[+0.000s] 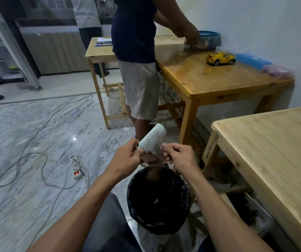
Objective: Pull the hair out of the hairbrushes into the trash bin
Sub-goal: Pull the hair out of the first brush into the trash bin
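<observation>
A pale blue-white hairbrush (150,139) tilts up and to the right, bristles facing right, above the trash bin (158,200). My left hand (126,158) grips its lower end. My right hand (178,157) pinches a brown tuft of hair (155,169) at the base of the bristles; the tuft hangs down toward the bin's mouth. The bin is round, lined with a black bag, and stands on the floor between my knees with dark hair inside.
A light wooden table (273,160) is at my right, with a white basket of dark hair (255,213) under it. A person (137,60) stands at another table (218,77) holding a yellow toy car (219,58). A power strip (75,166) and cables lie on the marble floor.
</observation>
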A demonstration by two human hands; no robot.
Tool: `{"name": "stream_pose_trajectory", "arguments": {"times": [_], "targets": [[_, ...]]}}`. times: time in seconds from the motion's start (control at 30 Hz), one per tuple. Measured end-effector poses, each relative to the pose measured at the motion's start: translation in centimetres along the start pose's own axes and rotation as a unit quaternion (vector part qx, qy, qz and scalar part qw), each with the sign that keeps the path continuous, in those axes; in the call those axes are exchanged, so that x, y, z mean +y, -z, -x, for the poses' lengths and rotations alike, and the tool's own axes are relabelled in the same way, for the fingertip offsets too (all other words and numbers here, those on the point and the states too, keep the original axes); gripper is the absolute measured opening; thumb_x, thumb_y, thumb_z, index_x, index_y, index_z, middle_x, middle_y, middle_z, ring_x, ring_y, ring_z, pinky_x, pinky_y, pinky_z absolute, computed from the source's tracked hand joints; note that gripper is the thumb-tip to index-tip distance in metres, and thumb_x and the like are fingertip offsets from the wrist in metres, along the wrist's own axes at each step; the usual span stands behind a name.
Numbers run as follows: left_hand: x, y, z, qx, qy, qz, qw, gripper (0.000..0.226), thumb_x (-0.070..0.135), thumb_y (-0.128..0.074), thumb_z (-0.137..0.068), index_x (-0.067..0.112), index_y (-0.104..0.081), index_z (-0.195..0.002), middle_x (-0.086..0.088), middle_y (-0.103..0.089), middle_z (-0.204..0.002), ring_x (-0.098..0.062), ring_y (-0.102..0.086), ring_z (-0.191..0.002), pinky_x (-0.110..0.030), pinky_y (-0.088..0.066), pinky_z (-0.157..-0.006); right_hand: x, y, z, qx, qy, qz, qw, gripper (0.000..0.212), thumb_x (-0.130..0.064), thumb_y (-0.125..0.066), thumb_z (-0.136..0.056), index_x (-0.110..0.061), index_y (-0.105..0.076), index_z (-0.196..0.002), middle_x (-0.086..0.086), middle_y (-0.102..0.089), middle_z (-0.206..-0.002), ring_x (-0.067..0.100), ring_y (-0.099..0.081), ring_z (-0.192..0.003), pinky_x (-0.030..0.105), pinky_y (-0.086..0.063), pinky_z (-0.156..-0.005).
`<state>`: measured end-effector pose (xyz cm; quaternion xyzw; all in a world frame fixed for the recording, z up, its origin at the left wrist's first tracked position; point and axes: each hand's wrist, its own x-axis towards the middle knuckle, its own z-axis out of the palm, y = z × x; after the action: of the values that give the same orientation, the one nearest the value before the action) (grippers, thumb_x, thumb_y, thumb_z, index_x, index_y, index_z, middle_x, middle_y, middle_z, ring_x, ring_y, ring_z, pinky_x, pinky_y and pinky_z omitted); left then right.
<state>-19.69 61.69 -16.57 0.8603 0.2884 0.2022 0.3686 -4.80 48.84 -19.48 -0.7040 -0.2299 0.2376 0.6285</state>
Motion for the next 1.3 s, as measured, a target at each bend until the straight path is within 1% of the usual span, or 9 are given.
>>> {"name": "stream_pose_trajectory", "arguments": {"times": [0.2, 0.3, 0.47, 0.6, 0.8, 0.9, 1.0, 1.17, 1.3], "targets": [[-1.0, 0.4, -0.1, 0.082, 0.065, -0.006, 0.995, 0.009, 0.020, -0.056, -0.099, 0.013, -0.060, -0.099, -0.008, -0.068, -0.081, -0.022, -0.059, -0.067, -0.035, -0.043, -0.059, 0.9, 0.7, 0.8, -0.011, -0.026, 0.047, 0.998, 0.021, -0.025, -0.071, -0.097, -0.012, -0.081, -0.084, -0.003, -0.069, -0.065, 0.005, -0.058, -0.057, 0.015, -0.047, -0.053], [-1.1, 0.4, 0.1, 0.068, 0.059, -0.001, 0.996, 0.007, 0.020, -0.057, -0.098, 0.014, -0.061, -0.098, -0.009, -0.069, -0.081, -0.021, -0.058, -0.065, -0.035, -0.045, -0.058, 0.7, 0.5, 1.1, -0.105, -0.105, 0.086, 0.985, 0.013, -0.023, -0.066, -0.100, -0.016, -0.077, -0.101, 0.007, -0.076, -0.096, 0.014, -0.069, -0.069, 0.023, -0.057, -0.058], [-1.0, 0.4, 0.1, 0.058, 0.031, -0.016, 0.998, 0.006, 0.021, -0.058, -0.097, 0.015, -0.059, -0.097, -0.010, -0.069, -0.079, -0.031, -0.064, -0.073, -0.049, -0.052, -0.066, -1.9, 0.6, 0.7, -0.164, -0.266, 0.267, 0.912, 0.054, -0.029, -0.064, -0.100, -0.013, -0.048, -0.149, 0.011, -0.051, -0.144, 0.029, -0.080, -0.075, 0.036, -0.066, -0.066], [-0.7, 0.7, -0.1, 0.067, -0.008, -0.042, 0.997, 0.004, 0.018, -0.060, -0.096, 0.013, -0.061, -0.097, -0.005, -0.068, -0.076, -0.019, -0.061, -0.064, -0.042, -0.048, -0.058, -3.4, 0.5, -0.2, -0.092, -0.190, 0.143, 0.967, 0.038, -0.030, -0.061, -0.102, -0.012, -0.058, -0.135, 0.007, -0.070, -0.106, 0.023, -0.078, -0.073, 0.024, -0.056, -0.050], [0.0, 0.5, 0.0, 0.015, -0.057, -0.030, 0.998, 0.005, 0.021, -0.060, -0.098, 0.016, -0.062, -0.095, -0.005, -0.069, -0.076, -0.021, -0.062, -0.069, -0.044, -0.050, -0.064, -3.9, 0.2, -1.3, -0.121, -0.083, -0.090, 0.985, 0.017, -0.026, -0.075, -0.092, -0.012, -0.074, -0.103, 0.009, -0.077, -0.097, 0.014, -0.075, -0.073, 0.021, -0.062, -0.065], [-0.2, 0.4, 0.0, 0.016, -0.064, -0.037, 0.997, 0.014, 0.029, -0.056, -0.093, 0.016, -0.062, -0.093, -0.006, -0.069, -0.072, -0.025, -0.063, -0.067, -0.047, -0.052, -0.064, -4.0, -0.3, -0.9, -0.062, -0.089, -0.071, 0.992, 0.019, -0.013, -0.074, -0.093, 0.006, -0.074, -0.088, 0.013, -0.068, -0.073, 0.010, -0.060, -0.053, 0.016, -0.055, -0.052], [-0.4, 0.3, 0.1, 0.003, -0.068, -0.070, 0.995, 0.014, 0.029, -0.055, -0.089, 0.018, -0.062, -0.093, -0.006, -0.068, -0.069, -0.025, -0.061, -0.061, -0.048, -0.051, -0.059, -3.2, -0.7, -0.7, -0.021, -0.090, 0.003, 0.996, 0.022, -0.009, -0.073, -0.095, 0.003, -0.072, -0.076, 0.008, -0.065, -0.063, 0.010, -0.055, -0.050, 0.016, -0.050, -0.047], [-0.5, -0.3, 0.0, 0.046, -0.029, -0.142, 0.988, 0.008, 0.021, -0.054, -0.095, 0.014, -0.056, -0.097, -0.002, -0.056, -0.066, -0.026, -0.052, -0.058, -0.038, -0.038, -0.049, -1.9, -0.8, -0.6, 0.014, -0.106, 0.121, 0.987, 0.023, -0.014, -0.075, -0.091, -0.005, -0.080, -0.071, 0.002, -0.070, -0.059, 0.009, -0.061, -0.052, 0.023, -0.055, -0.058], [-0.8, 0.2, -0.3, 0.078, 0.000, -0.142, 0.987, 0.010, 0.021, -0.056, -0.096, 0.012, -0.058, -0.100, -0.008, -0.064, -0.077, -0.030, -0.059, -0.066, -0.043, -0.050, -0.057, -1.2, -0.2, -0.5, -0.011, -0.146, 0.127, 0.981, 0.020, -0.010, -0.072, -0.094, -0.004, -0.079, -0.076, 0.006, -0.071, -0.067, 0.012, -0.061, -0.057, 0.022, -0.052, -0.057]]}}
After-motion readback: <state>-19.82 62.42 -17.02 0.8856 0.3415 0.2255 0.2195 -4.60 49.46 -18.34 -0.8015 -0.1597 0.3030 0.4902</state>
